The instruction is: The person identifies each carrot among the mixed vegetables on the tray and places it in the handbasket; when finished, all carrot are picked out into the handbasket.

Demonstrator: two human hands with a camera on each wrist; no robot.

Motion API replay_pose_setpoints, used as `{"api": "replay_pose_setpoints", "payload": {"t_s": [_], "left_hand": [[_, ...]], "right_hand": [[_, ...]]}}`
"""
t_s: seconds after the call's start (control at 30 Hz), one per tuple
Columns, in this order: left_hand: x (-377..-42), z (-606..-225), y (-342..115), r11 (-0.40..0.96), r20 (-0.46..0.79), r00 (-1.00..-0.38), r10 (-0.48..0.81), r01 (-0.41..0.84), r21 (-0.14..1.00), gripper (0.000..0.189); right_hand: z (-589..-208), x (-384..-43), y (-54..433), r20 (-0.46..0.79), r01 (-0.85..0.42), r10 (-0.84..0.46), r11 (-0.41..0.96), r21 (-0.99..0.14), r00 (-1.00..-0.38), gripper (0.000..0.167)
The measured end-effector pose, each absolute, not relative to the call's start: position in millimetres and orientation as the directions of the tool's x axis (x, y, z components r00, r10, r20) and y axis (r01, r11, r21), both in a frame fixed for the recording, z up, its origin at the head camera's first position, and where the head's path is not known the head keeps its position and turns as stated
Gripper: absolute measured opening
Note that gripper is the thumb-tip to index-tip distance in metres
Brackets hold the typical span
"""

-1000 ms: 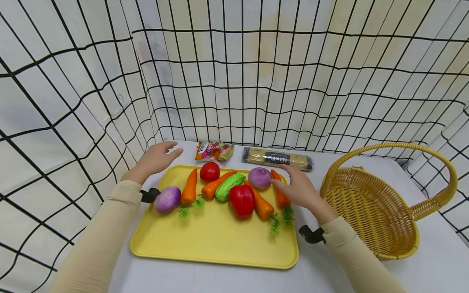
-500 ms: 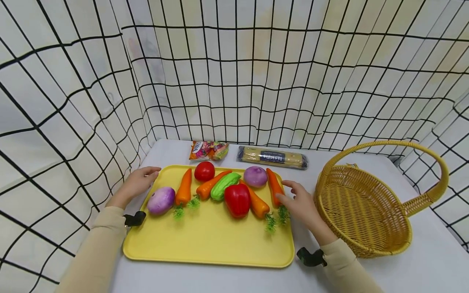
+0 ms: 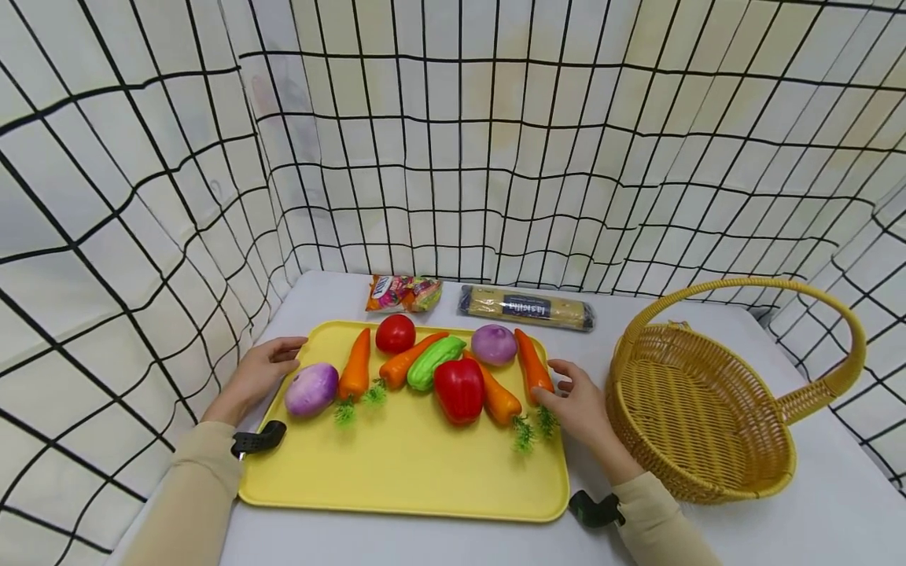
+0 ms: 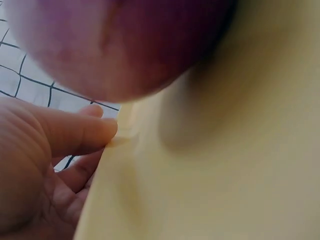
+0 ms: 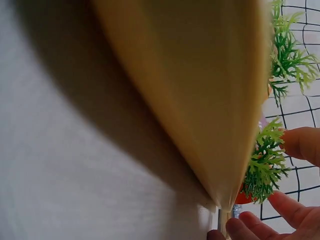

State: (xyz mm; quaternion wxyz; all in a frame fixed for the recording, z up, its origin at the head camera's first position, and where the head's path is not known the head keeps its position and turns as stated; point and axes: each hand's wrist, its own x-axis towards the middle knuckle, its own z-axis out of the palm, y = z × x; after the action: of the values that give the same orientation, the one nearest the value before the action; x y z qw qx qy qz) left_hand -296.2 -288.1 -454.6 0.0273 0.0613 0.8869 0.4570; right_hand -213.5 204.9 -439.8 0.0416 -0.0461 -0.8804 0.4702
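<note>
A yellow tray (image 3: 403,472) lies on the table with toy vegetables across its upper half. My left hand (image 3: 259,376) is at its left edge. In the left wrist view the thumb (image 4: 95,131) presses the rim, with the fingers outside and below it, near a purple eggplant-coloured oval vegetable (image 3: 311,390). My right hand (image 3: 582,405) is at the right edge, thumb over the rim by an orange carrot (image 3: 531,365). In the right wrist view its fingertips (image 5: 240,225) reach the outer edge; the thumb stands apart from the rim, beside the green carrot top (image 5: 267,165).
Also on the tray are a tomato (image 3: 395,334), a red bell pepper (image 3: 460,391), a green bumpy gourd (image 3: 435,363), an onion (image 3: 494,344) and more carrots. Behind lie a candy bag (image 3: 403,293) and a pasta pack (image 3: 527,307). A wicker basket (image 3: 701,417) stands right.
Both hands have come down from above the table to the tray's left and right edges. The view has shifted slightly; the vegetables keep their places on the tray.
</note>
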Motion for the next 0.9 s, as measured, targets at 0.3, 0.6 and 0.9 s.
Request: {"api": "replay_pose_setpoints", "payload": {"t_s": [0.3, 0.6, 0.9], "left_hand": [[-294.3, -457.7, -286.9, 0.581, 0.044, -0.992, 0.118, 0.105, 0.807, 0.043], [-297.4, -457.6, -284.8, 0.592, 0.046, -0.992, 0.121, 0.109, 0.799, 0.043], [-295.7, -458.7, -285.3, 0.593, 0.039, -0.992, 0.118, 0.102, 0.799, 0.043]], "right_hand": [[-446.2, -220.5, 200.0, 0.057, 0.020, 0.104, 0.618, -0.786, -0.993, 0.071], [-447.2, -223.0, 197.2, 0.116, 0.008, 0.118, 0.735, -0.678, -0.986, 0.067], [-444.3, -220.5, 193.8, 0.113, 0.051, 0.176, 0.722, -0.690, -0.978, 0.055]]}}
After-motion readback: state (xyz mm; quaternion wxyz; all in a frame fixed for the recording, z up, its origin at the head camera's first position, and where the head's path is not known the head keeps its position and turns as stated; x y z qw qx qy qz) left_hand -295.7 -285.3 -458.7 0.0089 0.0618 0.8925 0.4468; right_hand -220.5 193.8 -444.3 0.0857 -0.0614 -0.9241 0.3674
